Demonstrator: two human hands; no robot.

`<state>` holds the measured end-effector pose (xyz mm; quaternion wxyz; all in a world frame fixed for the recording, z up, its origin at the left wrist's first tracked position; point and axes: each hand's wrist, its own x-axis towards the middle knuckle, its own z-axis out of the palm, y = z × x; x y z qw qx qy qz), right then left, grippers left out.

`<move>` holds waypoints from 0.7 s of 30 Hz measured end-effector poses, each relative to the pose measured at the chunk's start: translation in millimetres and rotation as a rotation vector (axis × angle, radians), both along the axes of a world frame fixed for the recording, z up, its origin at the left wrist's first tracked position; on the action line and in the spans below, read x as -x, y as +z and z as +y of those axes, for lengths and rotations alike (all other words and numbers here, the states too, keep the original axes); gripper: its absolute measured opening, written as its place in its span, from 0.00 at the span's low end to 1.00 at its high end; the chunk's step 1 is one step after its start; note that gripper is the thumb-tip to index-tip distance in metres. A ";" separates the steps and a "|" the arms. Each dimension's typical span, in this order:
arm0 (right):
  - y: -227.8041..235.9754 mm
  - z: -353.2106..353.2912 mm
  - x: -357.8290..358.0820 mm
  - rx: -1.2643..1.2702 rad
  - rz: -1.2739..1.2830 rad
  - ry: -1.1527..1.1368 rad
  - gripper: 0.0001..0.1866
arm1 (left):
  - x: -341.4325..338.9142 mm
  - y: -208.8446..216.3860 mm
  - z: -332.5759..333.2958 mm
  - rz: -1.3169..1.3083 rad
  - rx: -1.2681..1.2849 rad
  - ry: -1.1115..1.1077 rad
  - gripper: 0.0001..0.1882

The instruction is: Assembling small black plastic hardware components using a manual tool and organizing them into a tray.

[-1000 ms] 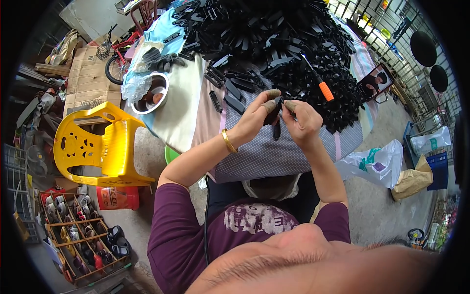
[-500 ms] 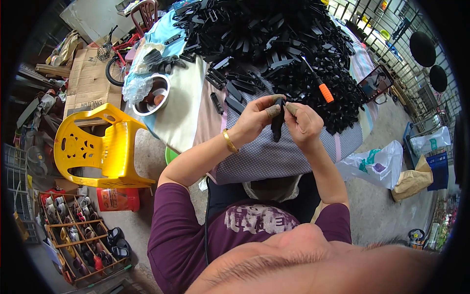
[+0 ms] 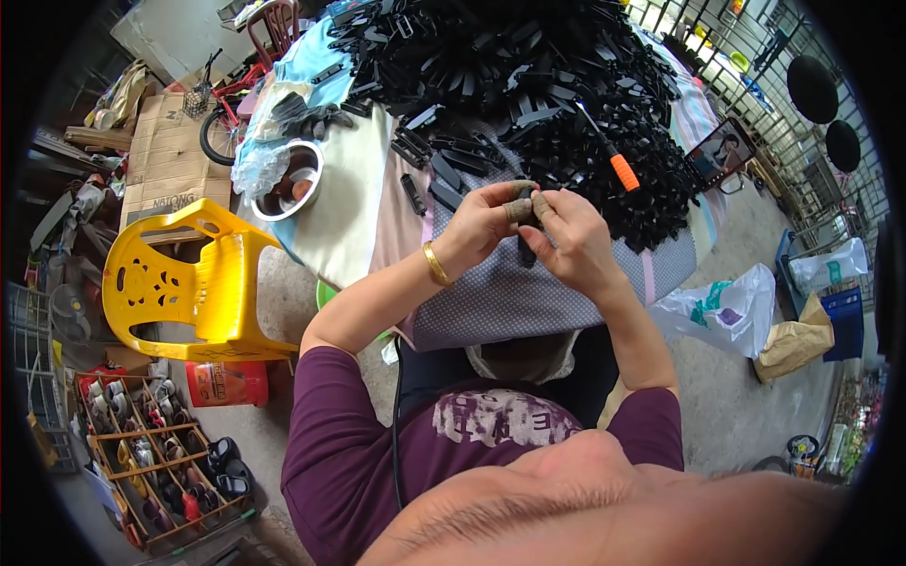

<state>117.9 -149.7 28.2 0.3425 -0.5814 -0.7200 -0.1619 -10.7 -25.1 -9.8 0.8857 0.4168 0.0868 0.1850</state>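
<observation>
My left hand (image 3: 481, 222) and my right hand (image 3: 578, 238) meet above the table's near edge, their fingertips pressed together around a small black plastic part (image 3: 526, 251). Most of that part is hidden by the fingers; only its lower end shows below them. Tan coverings wrap some fingertips of both hands. Just beyond lies a great heap of black plastic parts (image 3: 491, 57), with a few longer pieces (image 3: 446, 193) apart from it, left of my hands. A screwdriver (image 3: 624, 173) with an orange handle rests on the heap's right side.
The table's cloth (image 3: 472, 316) hangs toward my lap. A steel bowl (image 3: 314, 193) stands at the table's left, and a propped phone (image 3: 722, 154) at its right. A yellow plastic chair (image 3: 222, 302), a shoe rack (image 3: 160, 424) and a white plastic bag (image 3: 731, 311) are on the floor around.
My right hand has turned and shifted slightly left, so its fingers now cover more of the black part. My left hand has stayed nearly in place.
</observation>
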 end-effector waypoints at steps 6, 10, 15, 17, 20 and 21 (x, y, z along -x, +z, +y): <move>6.9 -14.7 18.1 -0.007 0.127 -0.147 0.21 | -1.7 7.0 -4.5 -0.045 -0.073 0.006 0.19; -6.6 -26.8 18.9 -0.010 0.419 -0.160 0.19 | -8.7 14.0 -10.4 0.051 -0.559 0.104 0.20; -21.6 -37.6 10.6 0.163 0.403 -0.352 0.18 | -9.3 3.9 3.4 0.298 -1.505 0.422 0.18; -32.8 -36.3 13.2 0.203 0.297 -0.341 0.17 | -8.9 -3.2 2.7 0.315 -1.434 0.355 0.18; -38.7 -38.6 18.5 0.239 0.274 -0.328 0.17 | -7.3 0.3 -3.0 0.367 -1.377 0.245 0.18; -38.4 -40.6 19.5 0.252 0.250 -0.336 0.17 | -5.6 2.7 -6.4 0.408 -1.390 0.201 0.18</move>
